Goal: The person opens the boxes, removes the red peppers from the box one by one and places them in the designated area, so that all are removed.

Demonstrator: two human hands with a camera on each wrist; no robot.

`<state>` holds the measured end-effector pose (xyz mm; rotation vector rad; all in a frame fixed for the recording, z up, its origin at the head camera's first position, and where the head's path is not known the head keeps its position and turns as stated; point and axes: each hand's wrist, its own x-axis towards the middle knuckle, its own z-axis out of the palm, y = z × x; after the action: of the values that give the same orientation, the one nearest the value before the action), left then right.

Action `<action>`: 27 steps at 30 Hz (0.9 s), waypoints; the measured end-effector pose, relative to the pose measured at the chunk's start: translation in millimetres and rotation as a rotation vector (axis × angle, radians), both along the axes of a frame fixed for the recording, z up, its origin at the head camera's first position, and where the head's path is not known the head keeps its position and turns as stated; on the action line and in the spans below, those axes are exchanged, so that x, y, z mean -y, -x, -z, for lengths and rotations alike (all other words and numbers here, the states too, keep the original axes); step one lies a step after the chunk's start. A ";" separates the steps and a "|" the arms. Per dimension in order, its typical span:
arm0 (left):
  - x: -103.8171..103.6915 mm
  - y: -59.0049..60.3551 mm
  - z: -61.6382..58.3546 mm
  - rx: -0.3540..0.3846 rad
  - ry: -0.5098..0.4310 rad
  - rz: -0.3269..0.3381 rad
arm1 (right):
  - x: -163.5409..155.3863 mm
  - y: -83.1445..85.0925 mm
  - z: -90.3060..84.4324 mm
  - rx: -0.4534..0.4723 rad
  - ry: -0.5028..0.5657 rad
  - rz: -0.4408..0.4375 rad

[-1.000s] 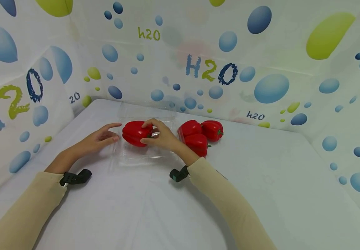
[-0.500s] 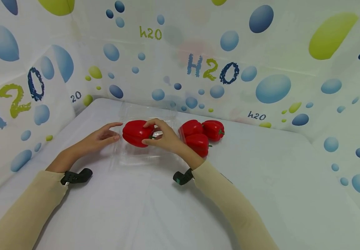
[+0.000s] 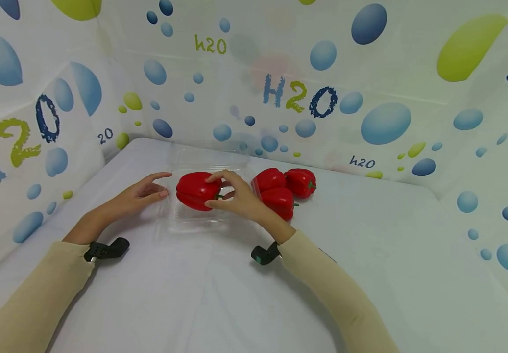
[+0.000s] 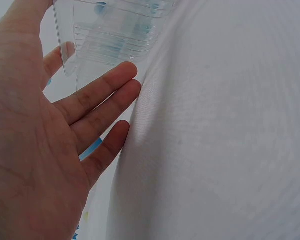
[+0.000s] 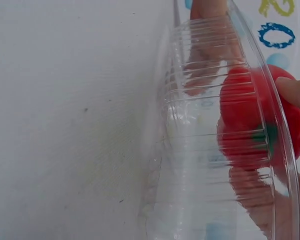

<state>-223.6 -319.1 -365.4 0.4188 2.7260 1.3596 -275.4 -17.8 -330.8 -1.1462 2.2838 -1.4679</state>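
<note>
A red bell pepper (image 3: 194,191) lies on its side, in or just above a clear plastic container (image 3: 196,221). My right hand (image 3: 238,198) grips it at the green-stemmed end with thumb and fingers. In the right wrist view the pepper (image 5: 240,110) shows through the container's ribbed wall (image 5: 215,150); whether it touches the bottom is hidden. My left hand (image 3: 145,192) is at the container's left edge, thumb and index finger apart. The left wrist view shows the hand's (image 4: 55,130) other fingers nearly straight, and an index fingertip by the plastic rim (image 4: 62,50); contact is unclear.
Three more red bell peppers (image 3: 278,202) sit together right of the container, close to my right forearm. The container's raised clear lid (image 3: 205,154) stands behind it. A white cloth (image 3: 170,294) covers the table, and a printed sheet (image 3: 236,63) hangs at the back.
My right hand has shifted slightly to the right and toward me, with the pepper moving along in its grip. The left hand stays beside the container.
</note>
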 end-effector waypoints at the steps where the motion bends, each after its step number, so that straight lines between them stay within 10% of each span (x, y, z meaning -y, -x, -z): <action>1: 0.0 0.1 0.1 0.000 -0.001 0.000 | -1.6 -0.5 0.1 -0.001 0.003 0.000; 27: 0.8 -0.7 -0.8 -0.002 0.003 0.007 | -28.8 -4.3 3.5 -0.044 0.104 -0.016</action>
<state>-222.9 -319.9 -364.6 0.4293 2.7252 1.3537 -271.1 10.9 -334.3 -1.2344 2.2441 -1.5882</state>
